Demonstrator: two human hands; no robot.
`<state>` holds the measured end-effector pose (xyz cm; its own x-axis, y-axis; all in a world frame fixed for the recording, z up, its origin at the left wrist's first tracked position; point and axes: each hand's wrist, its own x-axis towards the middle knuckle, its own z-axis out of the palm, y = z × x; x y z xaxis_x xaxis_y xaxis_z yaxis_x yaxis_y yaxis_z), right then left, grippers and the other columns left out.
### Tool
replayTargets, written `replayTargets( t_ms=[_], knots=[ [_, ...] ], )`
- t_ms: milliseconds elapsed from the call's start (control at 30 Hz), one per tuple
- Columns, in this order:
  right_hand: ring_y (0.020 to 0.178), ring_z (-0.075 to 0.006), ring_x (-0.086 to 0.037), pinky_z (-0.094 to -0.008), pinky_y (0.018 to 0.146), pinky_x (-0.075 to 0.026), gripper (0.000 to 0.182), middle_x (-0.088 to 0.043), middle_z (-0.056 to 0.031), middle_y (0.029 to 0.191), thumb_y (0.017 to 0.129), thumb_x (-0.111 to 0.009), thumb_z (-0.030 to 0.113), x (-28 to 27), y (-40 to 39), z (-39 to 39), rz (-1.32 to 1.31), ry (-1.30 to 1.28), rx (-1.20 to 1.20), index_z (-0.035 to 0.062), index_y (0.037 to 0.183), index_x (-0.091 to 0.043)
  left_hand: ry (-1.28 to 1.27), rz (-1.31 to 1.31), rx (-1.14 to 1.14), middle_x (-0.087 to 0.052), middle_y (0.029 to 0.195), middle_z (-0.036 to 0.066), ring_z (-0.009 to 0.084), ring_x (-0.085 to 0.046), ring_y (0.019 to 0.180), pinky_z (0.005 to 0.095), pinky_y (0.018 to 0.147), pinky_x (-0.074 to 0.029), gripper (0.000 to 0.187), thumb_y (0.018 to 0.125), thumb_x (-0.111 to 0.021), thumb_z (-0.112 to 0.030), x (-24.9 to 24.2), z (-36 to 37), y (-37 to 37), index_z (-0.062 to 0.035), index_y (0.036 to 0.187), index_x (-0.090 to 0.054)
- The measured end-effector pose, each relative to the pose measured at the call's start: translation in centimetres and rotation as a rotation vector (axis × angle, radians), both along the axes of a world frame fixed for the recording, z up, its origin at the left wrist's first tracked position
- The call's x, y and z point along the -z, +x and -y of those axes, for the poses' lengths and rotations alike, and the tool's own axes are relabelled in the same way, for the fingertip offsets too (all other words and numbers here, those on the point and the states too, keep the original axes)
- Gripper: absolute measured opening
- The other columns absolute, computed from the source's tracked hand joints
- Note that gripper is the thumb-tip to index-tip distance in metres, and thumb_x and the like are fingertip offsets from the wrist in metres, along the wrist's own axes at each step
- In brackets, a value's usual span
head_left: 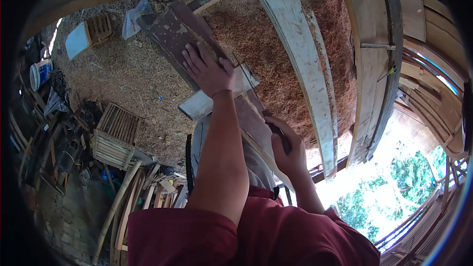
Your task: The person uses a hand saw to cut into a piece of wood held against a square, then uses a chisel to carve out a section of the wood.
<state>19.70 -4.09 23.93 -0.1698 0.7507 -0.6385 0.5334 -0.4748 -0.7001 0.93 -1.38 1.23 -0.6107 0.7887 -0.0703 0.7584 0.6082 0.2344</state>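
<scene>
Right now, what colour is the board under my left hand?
The board is reddish brown with pale patches, best seen in the head view.

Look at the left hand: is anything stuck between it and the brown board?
Nothing visible is in the way. The left hand rests right on top of the brown board, back of the hand up and fingers spread. What's right under the palm is hidden, so I can't tell there.
</scene>
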Motion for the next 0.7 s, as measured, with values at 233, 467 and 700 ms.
replayTargets(
  t_ms=[233, 467, 700],
  knots=[
    [0.135, -0.0286, -0.068, -0.0387, 0.116, -0.050, 0.044, -0.073, -0.0209, 0.140, 0.100, -0.052, -0.002, 1.3, -2.2, -1.5, -0.020, -0.156, 0.061, -0.0019, 0.140, -0.068, -0.019, -0.009, 0.011, -0.031, 0.174, 0.024, 0.0449, -0.027, 0.163, 0.0586, 0.135, -0.024, 0.081, 0.090, -0.059, -0.030, -0.1, 0.0, 0.1, -0.0063, 0.164, -0.039],
    [0.135, -0.0283, -0.069, -0.0395, 0.116, -0.050, 0.045, -0.074, -0.0220, 0.136, 0.097, -0.052, -0.002, 2.8, -3.0, -3.0, 0.040, -0.144, 0.018, -0.0019, 0.138, -0.070, -0.007, -0.030, 0.037, -0.031, 0.174, 0.026, 0.0463, -0.028, 0.163, 0.0602, 0.134, -0.025, 0.080, 0.091, -0.058, -0.030, 0.0, 0.1, 0.0, -0.0056, 0.164, -0.038],
    [0.115, -0.0414, -0.076, -0.0447, 0.101, -0.060, 0.038, -0.078, -0.0200, 0.123, 0.097, -0.066, 0.013, 0.8, -0.6, -0.4, 0.006, -0.003, 0.095, 0.0067, 0.133, -0.073, 0.029, -0.077, 0.076, -0.034, 0.171, 0.029, 0.0504, -0.034, 0.158, 0.0655, 0.127, -0.033, 0.073, 0.098, -0.052, -0.036, 0.8, 0.2, 0.0, -0.0036, 0.162, -0.041]
  ],
)
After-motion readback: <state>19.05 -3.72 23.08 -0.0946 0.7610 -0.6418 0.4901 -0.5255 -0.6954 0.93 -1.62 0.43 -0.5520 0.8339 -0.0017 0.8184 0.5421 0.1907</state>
